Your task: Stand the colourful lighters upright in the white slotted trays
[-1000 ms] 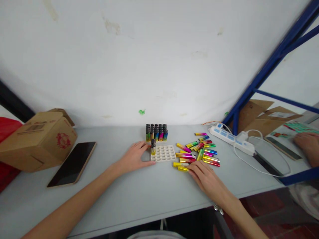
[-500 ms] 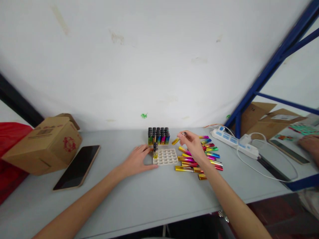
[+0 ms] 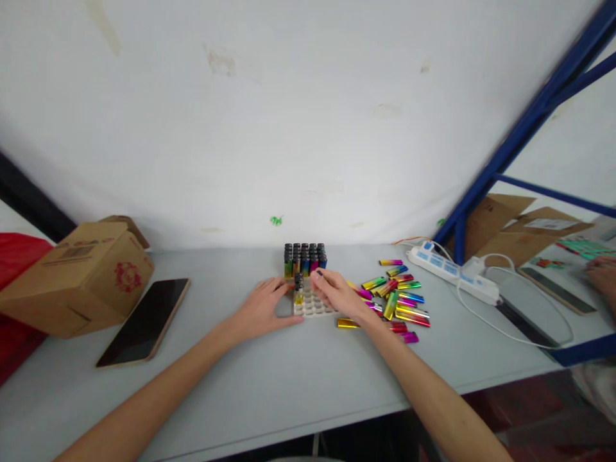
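Observation:
A white tray (image 3: 314, 309) with rows of round holes lies on the table, with a few black-topped lighters (image 3: 299, 292) upright in its left column. My left hand (image 3: 264, 301) rests at the tray's left edge, thumb and fingers spread apart. Over the tray's right part is my right hand (image 3: 332, 292), its fingers pinched around a small lighter whose dark top (image 3: 319, 274) shows. Behind the tray stands a block of upright lighters (image 3: 305, 260). Shiny coloured lighters (image 3: 392, 305) lie loose to the right, some partly behind my right forearm.
A cardboard box (image 3: 81, 276) and a phone (image 3: 144, 323) are on the left. To the right lie a white power strip (image 3: 452, 273) with cables and a blue metal frame (image 3: 500, 147). Another person's hand (image 3: 601, 276) shows at the far right edge.
My right hand has moved left from above the loose lighters to over the tray. My left hand has stayed by the tray. Some loose lighters on the right lie differently.

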Demonstrator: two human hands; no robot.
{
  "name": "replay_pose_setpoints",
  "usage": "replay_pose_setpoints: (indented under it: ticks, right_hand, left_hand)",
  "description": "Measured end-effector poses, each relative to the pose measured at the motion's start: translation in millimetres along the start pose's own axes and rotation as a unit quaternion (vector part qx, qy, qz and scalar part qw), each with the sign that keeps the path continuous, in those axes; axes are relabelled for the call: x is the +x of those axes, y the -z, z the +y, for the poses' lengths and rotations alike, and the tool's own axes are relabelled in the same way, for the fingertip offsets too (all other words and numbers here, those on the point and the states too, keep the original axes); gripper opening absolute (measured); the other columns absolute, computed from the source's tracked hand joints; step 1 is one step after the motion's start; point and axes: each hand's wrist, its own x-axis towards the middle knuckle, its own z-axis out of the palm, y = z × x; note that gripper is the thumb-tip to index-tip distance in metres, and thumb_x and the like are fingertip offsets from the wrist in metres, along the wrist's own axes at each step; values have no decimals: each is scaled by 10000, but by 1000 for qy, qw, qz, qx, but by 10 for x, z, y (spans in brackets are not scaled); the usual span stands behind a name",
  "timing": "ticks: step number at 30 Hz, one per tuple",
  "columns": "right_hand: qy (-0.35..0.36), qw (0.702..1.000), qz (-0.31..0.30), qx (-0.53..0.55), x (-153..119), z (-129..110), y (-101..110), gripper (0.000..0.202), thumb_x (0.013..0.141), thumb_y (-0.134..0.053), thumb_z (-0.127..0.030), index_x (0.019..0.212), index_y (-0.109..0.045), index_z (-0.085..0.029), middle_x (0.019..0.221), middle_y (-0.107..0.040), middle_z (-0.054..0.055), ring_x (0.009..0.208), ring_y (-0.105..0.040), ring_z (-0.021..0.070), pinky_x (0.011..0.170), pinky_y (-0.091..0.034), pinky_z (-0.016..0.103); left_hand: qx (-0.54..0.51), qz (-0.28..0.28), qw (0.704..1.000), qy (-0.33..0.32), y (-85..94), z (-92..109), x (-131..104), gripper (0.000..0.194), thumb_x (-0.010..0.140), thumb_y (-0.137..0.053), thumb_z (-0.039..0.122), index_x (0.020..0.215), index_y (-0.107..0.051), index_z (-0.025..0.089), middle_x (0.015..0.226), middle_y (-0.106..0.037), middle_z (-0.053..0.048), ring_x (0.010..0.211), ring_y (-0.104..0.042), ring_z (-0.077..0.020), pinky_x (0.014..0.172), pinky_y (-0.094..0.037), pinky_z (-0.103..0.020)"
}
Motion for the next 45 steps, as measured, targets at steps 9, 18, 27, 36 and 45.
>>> replay_pose_setpoints:
  ticks: [9, 18, 27, 36, 45]
  right_hand:
    - [-58, 991, 113, -48, 135, 202, -148, 644, 1094, -345, -641, 564, -405, -282, 487, -342, -45, 490, -339, 142, 538, -272, 303]
    - [-37, 990, 131, -36, 80, 125, -111, 693, 1024, -372, -787, 544, -413, -288, 474, -336, -51, 473, -325, 131, 526, -279, 304]
    - [-13, 990, 128, -54, 51, 89, -124, 758, 1008, -339, -843, 500, -412, -286, 465, -308, -45, 480, -327, 132, 546, -269, 320]
    - [12, 986, 138, -96, 75, 148, -129, 772, 1056, -284, -838, 567, -479, -273, 527, -336, -36, 552, -393, 163, 594, -301, 325]
    - [168, 954, 122, -216, -76, 29, 4, 560, 1203, -355, -655, 1068, -696, -231, 892, -683, 37, 848, -650, 222, 817, -515, 337]
  left_hand:
    - [0, 7, 1000, -4, -17, -9, -4, 670, 935, -786, 809, 1302, -768, 248, 1319, -762, -135, 1225, -724, -378, 1158, -569, -532]
    - [1, -3, 1000, 3, 11, 14, -8, 672, 939, -783, 818, 1289, -760, 245, 1318, -757, -138, 1232, -724, -382, 1154, -568, -532]
    - [-4, 1, 1000, -1, 14, 16, -5, 680, 946, -769, 822, 1281, -770, 231, 1317, -765, -140, 1231, -727, -381, 1160, -572, -538]
    - [7, -1, 1000, -2, 9, 1, -9, 697, 956, -757, 826, 1316, -760, 229, 1333, -757, -143, 1247, -726, -388, 1163, -572, -536]
    - [4, 0, 1000, -7, -2, -6, -13, 686, 962, -764, 814, 1313, -751, 224, 1323, -754, -141, 1216, -729, -375, 1150, -573, -534]
